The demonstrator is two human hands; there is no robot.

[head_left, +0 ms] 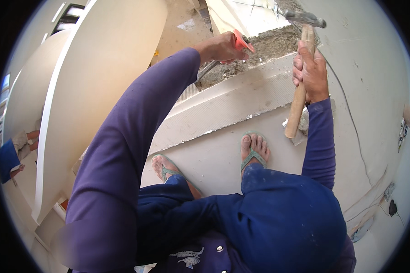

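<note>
My left hand (219, 48) is closed around a chisel (243, 41) with a red hand guard at its top. The grey metal shaft comes out below the fist and slants toward the broken masonry (271, 48); its tip is hard to make out. In my right hand (312, 73) is a hammer (297, 111), gripped around the wooden handle. The hammer's metal head is up at the far right, apart from the chisel. Rough, chipped mortar lies between the hands, along a pale ribbed tile ledge (232, 116).
A loose rubble chunk (304, 123) lies beside my right forearm. Along the right runs a thin cable (349, 109) over the pale surface. A large cream panel (100, 73) stands at the left, with another person (9, 157) beyond it. My sandalled feet are below the ledge.
</note>
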